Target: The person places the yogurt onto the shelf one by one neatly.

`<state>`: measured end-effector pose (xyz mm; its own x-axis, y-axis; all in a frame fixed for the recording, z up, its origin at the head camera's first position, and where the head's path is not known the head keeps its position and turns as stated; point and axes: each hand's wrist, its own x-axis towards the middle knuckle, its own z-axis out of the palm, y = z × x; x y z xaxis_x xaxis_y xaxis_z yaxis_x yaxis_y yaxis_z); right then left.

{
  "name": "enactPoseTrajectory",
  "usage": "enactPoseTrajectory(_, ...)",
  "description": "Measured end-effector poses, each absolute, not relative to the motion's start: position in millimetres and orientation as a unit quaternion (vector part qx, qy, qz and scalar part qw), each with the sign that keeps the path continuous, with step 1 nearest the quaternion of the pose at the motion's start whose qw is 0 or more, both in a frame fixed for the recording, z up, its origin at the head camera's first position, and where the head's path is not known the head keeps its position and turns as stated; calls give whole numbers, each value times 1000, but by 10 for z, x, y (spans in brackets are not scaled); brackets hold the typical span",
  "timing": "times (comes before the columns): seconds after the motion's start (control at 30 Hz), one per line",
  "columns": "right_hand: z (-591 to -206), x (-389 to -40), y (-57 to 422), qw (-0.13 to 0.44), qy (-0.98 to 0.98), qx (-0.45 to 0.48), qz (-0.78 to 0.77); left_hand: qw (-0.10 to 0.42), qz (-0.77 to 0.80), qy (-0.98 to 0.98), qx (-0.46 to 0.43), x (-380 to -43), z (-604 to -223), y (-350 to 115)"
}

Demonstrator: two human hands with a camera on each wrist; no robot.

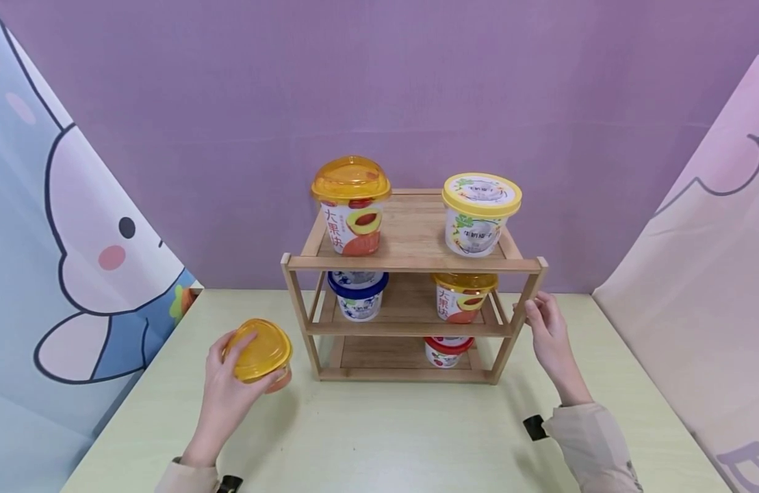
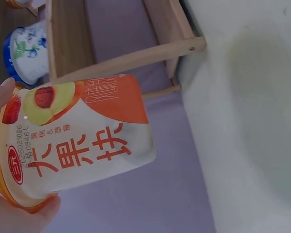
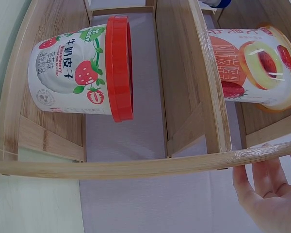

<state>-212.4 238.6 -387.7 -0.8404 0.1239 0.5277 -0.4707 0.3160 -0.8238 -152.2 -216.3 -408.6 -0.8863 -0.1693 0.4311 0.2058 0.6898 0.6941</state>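
My left hand [image 1: 228, 390] grips a yogurt cup [image 2: 87, 141] by its domed orange-yellow lid [image 1: 263, 349]. The cup is tilted above the table, left of a three-tier wooden rack [image 1: 410, 329]; in the left wrist view its printed side shows peach and strawberry pictures. At the rack's right front post is my right hand [image 1: 548, 335], thumb and fingers curled around the post at middle-shelf height. In the right wrist view part of that right hand [image 3: 269, 194] shows behind the post, several fingertips hidden by it.
On the top shelf stand an orange-lidded cup [image 1: 352, 212] and a yellow-lidded tub [image 1: 480, 216]. Blue-lidded tubs [image 1: 358, 298] and another orange-lidded cup [image 1: 464, 299] occupy the middle shelf. Red-lidded tubs [image 3: 72, 70] are on the bottom shelf. A purple cloth [image 1: 385, 89] hangs behind the table [image 1: 367, 438].
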Motion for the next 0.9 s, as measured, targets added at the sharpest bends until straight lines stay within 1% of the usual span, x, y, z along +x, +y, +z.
enactPoseTrajectory(0.47, -3878, -2134, 2390, 257, -773, 108, 569, 260, -389, -883, -48, -1316, -4002, -1854)
enactPoseTrajectory(0.9, -3889, -2134, 2391, 259, -774, 110, 568, 259, -392, -878, -95, -1275, -4093, -1569)
